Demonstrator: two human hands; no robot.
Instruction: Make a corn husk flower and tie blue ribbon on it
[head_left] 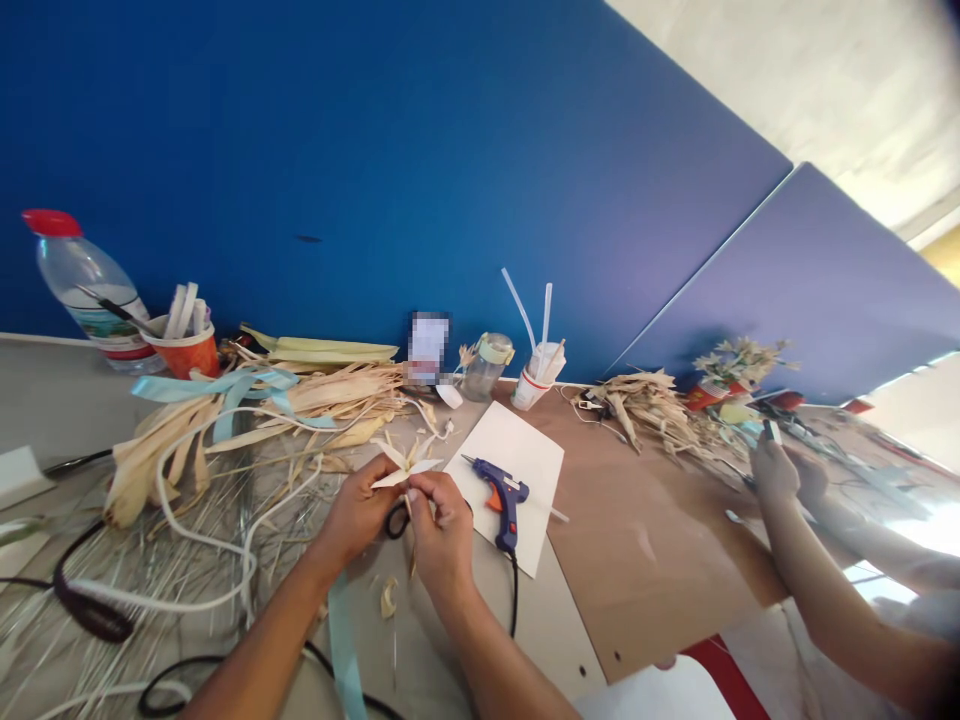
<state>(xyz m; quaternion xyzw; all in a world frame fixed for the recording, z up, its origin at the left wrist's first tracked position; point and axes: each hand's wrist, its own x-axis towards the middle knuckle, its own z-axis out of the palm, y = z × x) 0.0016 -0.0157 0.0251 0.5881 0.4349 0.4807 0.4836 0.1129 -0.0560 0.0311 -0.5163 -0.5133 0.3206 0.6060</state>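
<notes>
Between my two hands is a pale flower (406, 464) with pointed petals, seemingly made of dried corn husk. My left hand (363, 512) pinches it at a petal on the left side. From below, my right hand (441, 520) grips it near its base, where a thin stem seems to show; the exact hold is partly hidden by the fingers. Just right of my right hand, a blue glue gun (504, 490) with an orange trigger lies on a white board (541, 462). A small husk scrap (388, 598) lies below the hands.
Husk bundles (255, 425), a light-blue ribbon (345, 640) and cables (161, 500) cover the left side. Along the blue partition stand a bottle (90, 285), an orange cup (187, 350), a jar (487, 368) and a white cup (534, 385). At right, a co-worker's hand (776, 470) holds something small.
</notes>
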